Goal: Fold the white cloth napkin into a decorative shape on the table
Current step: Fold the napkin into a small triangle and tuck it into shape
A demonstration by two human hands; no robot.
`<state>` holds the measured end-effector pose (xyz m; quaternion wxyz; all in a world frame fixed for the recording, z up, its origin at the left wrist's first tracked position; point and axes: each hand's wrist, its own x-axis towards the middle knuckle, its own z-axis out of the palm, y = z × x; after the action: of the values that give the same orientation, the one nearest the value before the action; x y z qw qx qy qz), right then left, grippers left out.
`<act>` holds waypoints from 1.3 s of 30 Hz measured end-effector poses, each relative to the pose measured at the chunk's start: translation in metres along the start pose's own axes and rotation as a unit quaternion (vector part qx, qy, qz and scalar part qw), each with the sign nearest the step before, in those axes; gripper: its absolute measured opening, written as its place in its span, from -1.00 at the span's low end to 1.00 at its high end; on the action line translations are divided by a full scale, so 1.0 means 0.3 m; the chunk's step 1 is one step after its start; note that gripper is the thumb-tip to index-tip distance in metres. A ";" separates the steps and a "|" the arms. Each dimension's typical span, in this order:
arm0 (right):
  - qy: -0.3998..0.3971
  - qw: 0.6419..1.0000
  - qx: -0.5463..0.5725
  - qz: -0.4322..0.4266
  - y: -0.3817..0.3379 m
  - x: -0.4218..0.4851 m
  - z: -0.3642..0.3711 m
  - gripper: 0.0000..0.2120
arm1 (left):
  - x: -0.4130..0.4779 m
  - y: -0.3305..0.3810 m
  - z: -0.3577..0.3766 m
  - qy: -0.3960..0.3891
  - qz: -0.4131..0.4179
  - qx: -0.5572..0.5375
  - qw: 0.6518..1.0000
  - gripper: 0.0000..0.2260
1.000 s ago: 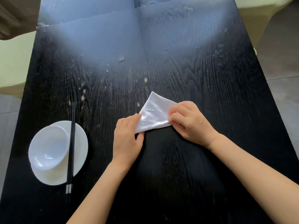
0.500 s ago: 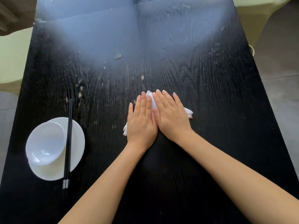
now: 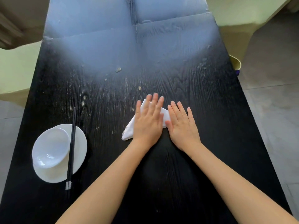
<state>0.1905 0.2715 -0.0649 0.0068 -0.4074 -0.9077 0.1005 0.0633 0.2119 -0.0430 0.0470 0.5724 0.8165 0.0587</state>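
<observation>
The napkin [image 3: 129, 132], soft white cloth folded into a flat triangle, is lying mid-counter [image 3: 210, 110] on black, grainy wood. The left hand [image 3: 148, 122] is pressing on it with straight, spread fingers, covering its middle. The right hand [image 3: 182, 126], equally flat, is resting alongside, its thumb touching the cloth's right edge. Far left, black chopsticks [image 3: 72, 143] are lying across a glossy white plate [image 3: 80, 143] carrying a tilted bowl [image 3: 50, 147].

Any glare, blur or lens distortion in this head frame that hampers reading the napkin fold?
Head view: bluish-white glare washes out the far half of the black wood-grain table; fingertips of the left hand look slightly motion-smeared over the white folded cloth napkin; the wide lens bows the table's edges.
</observation>
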 end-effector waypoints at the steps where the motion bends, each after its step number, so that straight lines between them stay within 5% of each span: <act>1: -0.003 1.000 0.001 -0.004 0.000 0.000 0.001 -0.43 | 0.014 0.016 0.013 -0.027 0.013 0.005 1.000 -0.48; 12: -0.041 0.999 0.016 -0.007 -0.005 0.000 -0.034 -0.35 | -0.027 -0.059 -0.025 -0.011 -0.203 -0.147 0.968 -0.37; 14: -0.057 0.998 0.017 -0.013 -0.005 0.001 -0.045 -0.33 | -0.016 -0.070 -0.070 -0.033 -0.290 -0.241 0.925 -0.33; 18: -0.103 0.994 0.046 -0.004 -0.003 0.011 -0.077 -0.46 | 0.016 -0.130 -0.155 -0.202 -0.298 -0.457 0.813 -0.74; 23: -0.167 0.961 0.218 -0.046 -0.011 0.051 -0.232 -0.30 | -0.039 -0.130 -0.252 -0.138 -0.132 -0.414 0.890 -0.90; 28: -0.237 0.904 0.351 -0.058 -0.082 0.095 -0.473 -0.66 | -0.056 -0.195 -0.403 -0.101 -0.018 -0.448 0.888 -0.72; 32: -0.250 0.856 0.450 -0.039 -0.151 0.088 -0.581 -0.95 | -0.037 -0.263 -0.527 -0.063 -0.009 -0.448 0.892 -0.83; 39: -0.161 0.882 0.442 -0.032 -0.295 0.051 -0.697 -0.73 | 0.014 -0.347 -0.619 0.005 -0.050 -0.408 0.911 -0.66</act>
<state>0.1347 0.2625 0.1556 0.0429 -0.3107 -0.7704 0.5551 -0.0615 0.1729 0.1250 0.2756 0.4614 0.7492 0.3872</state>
